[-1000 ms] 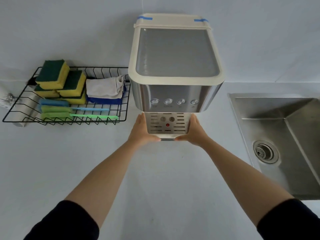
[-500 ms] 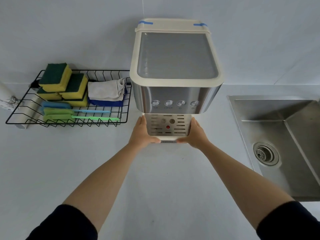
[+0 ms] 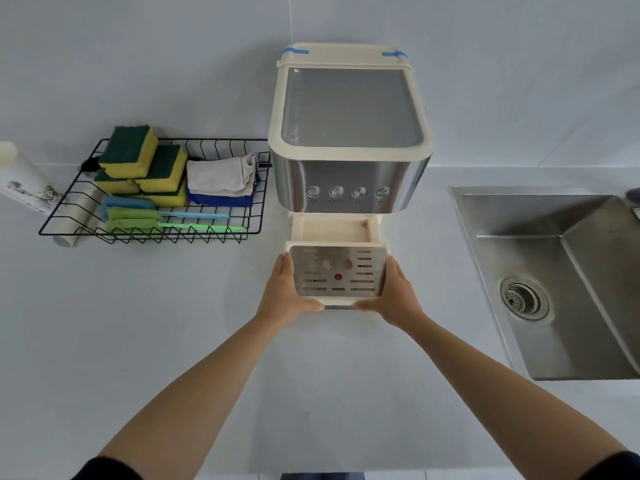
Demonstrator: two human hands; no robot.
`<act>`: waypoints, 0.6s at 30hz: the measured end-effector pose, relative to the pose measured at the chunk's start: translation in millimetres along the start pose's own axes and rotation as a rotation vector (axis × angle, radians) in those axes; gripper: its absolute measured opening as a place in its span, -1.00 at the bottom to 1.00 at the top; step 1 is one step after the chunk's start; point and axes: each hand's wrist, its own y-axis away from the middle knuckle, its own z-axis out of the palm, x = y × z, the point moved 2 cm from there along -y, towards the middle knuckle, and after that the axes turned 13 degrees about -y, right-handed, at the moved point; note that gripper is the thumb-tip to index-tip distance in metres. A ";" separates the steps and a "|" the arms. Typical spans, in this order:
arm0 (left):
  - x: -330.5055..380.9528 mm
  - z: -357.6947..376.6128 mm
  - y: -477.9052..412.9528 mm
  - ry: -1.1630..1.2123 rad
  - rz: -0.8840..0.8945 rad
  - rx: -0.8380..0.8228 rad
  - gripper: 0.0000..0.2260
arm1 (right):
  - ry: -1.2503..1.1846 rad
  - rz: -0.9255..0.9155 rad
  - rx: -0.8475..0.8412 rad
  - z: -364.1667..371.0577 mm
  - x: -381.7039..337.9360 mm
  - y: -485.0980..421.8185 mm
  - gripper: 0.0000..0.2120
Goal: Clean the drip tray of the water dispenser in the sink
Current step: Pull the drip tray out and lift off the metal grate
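Steel-topped drip tray (image 3: 337, 275) sits out front of the water dispenser (image 3: 349, 133), clamped between left hand (image 3: 285, 294) and right hand (image 3: 396, 296), thumbs along its front edge.

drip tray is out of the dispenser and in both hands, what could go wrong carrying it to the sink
1. The drip tray is gripped only at its sides by the left hand and right hand; tilting may spill any water inside, though its contents are hidden.
2. The slotted metal cover just lies on top and might slide off.
3. The sink lies well to the right, so drips could land on the counter.
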 end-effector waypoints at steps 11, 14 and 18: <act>-14.3 21.8 78.7 0.039 -0.073 -0.098 0.07 | -0.062 0.025 -0.012 16.4 26.1 79.6 -0.21; -18.3 30.7 92.3 0.041 -0.082 -0.095 0.08 | -0.048 0.021 -0.019 20.0 34.2 91.9 -0.20; -20.4 35.4 107.7 0.046 -0.087 -0.104 0.08 | -0.009 0.011 -0.020 23.6 41.6 102.4 -0.21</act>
